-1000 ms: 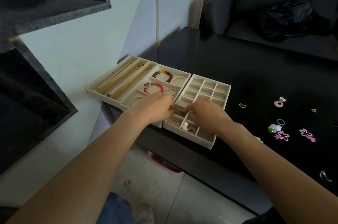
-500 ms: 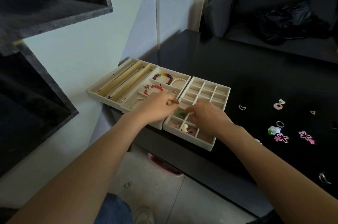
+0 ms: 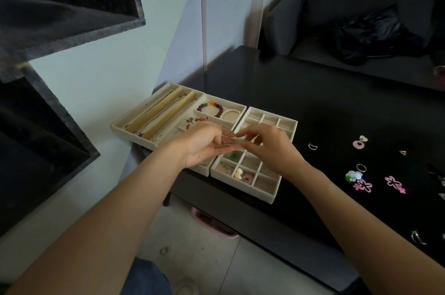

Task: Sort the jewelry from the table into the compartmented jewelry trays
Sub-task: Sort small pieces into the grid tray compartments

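Three cream jewelry trays sit side by side at the black table's left end: a long-slot tray [image 3: 120, 126], a bracelet tray [image 3: 237, 103] and a grid tray [image 3: 272, 198]. Above the grid tray, my left hand [image 3: 204, 148] lies palm up and holds a small silver earring [image 3: 228, 142] between thumb and fingers. My right hand [image 3: 272, 150] meets it from the right, its thumb and forefinger pinching the same silver piece. In the grid tray's near cells lie a green piece [image 3: 232, 156], a cream bead [image 3: 238, 173] and a pink ring [image 3: 248, 178].
Loose jewelry lies on the table [image 3: 313, 102] to the right: a silver hoop [image 3: 312, 146], a pink disc [image 3: 358, 144], a silver ring [image 3: 361, 167], a green-white flower [image 3: 352, 175], pink flowers [image 3: 362, 185], a silver clip [image 3: 417, 238]. Dark shelves [image 3: 60, 18] jut out at left.
Both hands rose from the grid tray's near cells and came together above it. My left hand turned palm up, and the silver piece now shows between the fingers.
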